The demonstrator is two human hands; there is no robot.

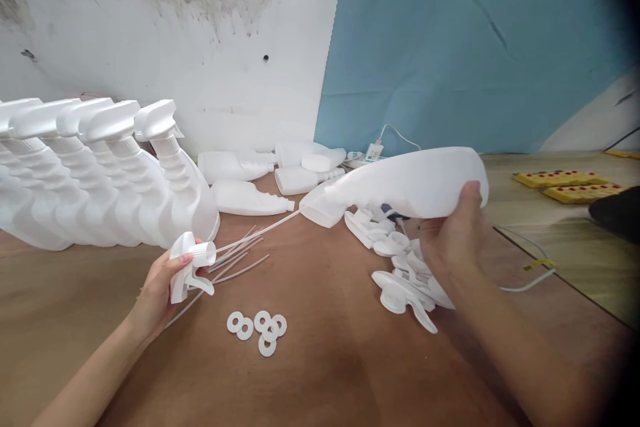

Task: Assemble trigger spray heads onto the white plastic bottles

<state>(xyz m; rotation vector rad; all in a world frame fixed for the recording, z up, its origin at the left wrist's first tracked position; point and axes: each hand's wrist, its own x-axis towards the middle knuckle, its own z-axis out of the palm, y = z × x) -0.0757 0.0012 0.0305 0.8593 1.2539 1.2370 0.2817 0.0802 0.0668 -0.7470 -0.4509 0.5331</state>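
My left hand (163, 280) grips a white trigger sprayer head (187, 270) between thumb and fingers, its collar facing right. A thin white dip tube (260, 232) runs from the collar up to the left end of a white plastic bottle (415, 180). Whether the tube's tip is inside the mouth, I cannot tell. My right hand (457, 233) is closed around the base of this bottle, holding it on its side above the table. Several loose dip tubes (245, 270) lie behind the sprayer head. Several white ring washers (267, 345) rest on the table between my hands.
Several upright bottles with sprayer heads (173, 187) stand in a row at the left. More bottles (245, 197) lie at the back. Loose sprayer heads (405, 293) are piled near my right forearm. Yellow strips (560, 179) and a white cable (530, 283) lie at the right.
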